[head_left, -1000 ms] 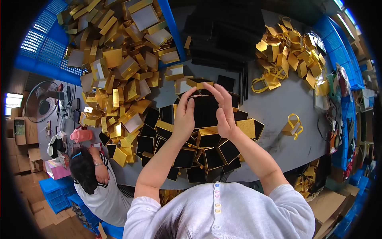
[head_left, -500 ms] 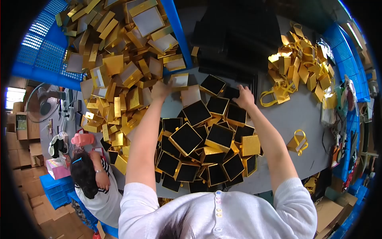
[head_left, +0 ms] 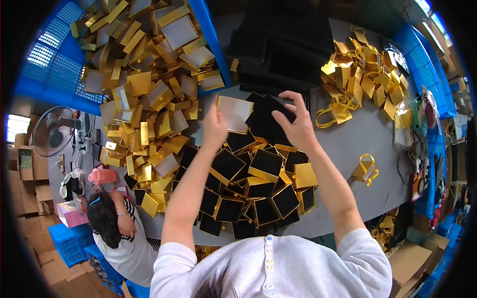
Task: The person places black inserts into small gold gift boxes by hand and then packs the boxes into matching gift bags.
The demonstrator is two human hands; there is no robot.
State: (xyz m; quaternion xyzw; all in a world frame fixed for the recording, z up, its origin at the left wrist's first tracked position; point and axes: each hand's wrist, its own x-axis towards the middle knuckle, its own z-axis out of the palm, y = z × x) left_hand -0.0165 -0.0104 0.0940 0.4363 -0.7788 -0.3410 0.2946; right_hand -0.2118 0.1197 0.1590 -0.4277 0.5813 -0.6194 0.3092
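My left hand (head_left: 215,128) is closed around the edge of a small gold box (head_left: 235,113) whose pale, greyish-white inside faces up. A dark black pad (head_left: 264,115) is held by my right hand (head_left: 298,121), thumb and fingers bent at its right side. The box and the pad are close together, side by side, above the table. Below both hands lies a heap of gold boxes with black insides (head_left: 265,164). To the left is a larger pile of gold boxes with pale insides (head_left: 159,94).
A blue crate (head_left: 211,39) holds part of the left pile. Black sheets (head_left: 278,54) are stacked at the back. Gold ribboned boxes (head_left: 367,74) lie at the back right, one ribboned box (head_left: 365,170) nearer. Another person (head_left: 112,223) sits at the left beside a fan (head_left: 52,130).
My left hand has lifted a pale-lined gold box and moved right. My right hand has moved slightly left and nearer, raising a black pad from the stack's front. The hands are closer together.
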